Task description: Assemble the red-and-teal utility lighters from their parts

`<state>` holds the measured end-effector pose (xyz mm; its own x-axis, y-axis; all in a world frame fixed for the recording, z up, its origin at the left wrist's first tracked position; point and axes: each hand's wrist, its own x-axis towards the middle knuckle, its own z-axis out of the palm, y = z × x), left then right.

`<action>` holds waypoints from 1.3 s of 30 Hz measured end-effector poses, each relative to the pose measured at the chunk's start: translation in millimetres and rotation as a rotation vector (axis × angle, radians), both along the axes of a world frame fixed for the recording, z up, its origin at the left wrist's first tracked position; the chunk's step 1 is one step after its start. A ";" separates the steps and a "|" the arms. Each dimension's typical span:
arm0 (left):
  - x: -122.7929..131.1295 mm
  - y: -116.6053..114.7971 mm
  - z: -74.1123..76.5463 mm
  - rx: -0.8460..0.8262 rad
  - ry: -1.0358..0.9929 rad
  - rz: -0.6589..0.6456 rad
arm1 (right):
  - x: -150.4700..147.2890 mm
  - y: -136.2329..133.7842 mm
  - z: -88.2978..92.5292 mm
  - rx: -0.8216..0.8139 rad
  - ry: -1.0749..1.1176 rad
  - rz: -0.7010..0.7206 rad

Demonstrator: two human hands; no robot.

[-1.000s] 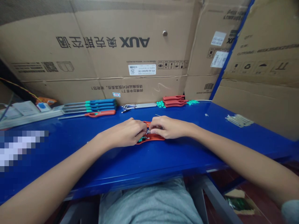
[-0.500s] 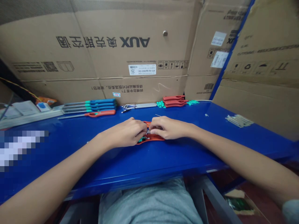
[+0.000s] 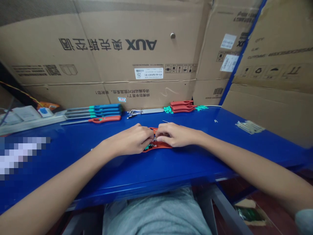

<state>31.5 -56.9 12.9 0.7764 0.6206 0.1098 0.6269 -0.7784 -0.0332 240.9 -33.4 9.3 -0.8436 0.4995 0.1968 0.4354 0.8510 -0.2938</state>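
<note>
Two red lighter shell halves lie in front of me on the blue table; the nearer red shell half (image 3: 160,146) has a small green part and dark pieces in its left end. The farther red shell half (image 3: 154,129) is mostly covered by my fingers. My left hand (image 3: 140,138) is closed over the left side, thumb and fingers pinched together. From the right, my right hand (image 3: 171,134) is closed in a pinch above the shells. A tiny silvery piece shows between the two sets of fingertips, too small to name, and my fingers hide most of it.
Blue-handled long lighters (image 3: 106,110) and a red-handled one (image 3: 105,119) lie at the back left. Metal tubes (image 3: 153,111), green parts (image 3: 168,109) and red shells (image 3: 182,106) line the back. Pale sticks (image 3: 250,126) lie right. A cardboard wall (image 3: 110,71) stands behind.
</note>
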 end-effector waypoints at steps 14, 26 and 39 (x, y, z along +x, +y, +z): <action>2.3 2.8 5.2 -0.028 -0.056 0.029 | -0.5 5.0 2.3 -0.050 0.000 -0.039; -1.2 4.6 4.0 -0.012 -0.064 0.016 | -0.2 4.1 1.7 -0.026 -0.007 -0.040; 0.6 4.2 2.4 -0.009 -0.057 0.008 | 0.1 2.7 1.6 -0.016 -0.023 -0.029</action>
<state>32.1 -52.7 15.4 0.7640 0.6279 0.1483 0.6337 -0.7735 0.0099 241.0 -30.6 10.9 -0.8331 0.5266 0.1693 0.4663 0.8332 -0.2973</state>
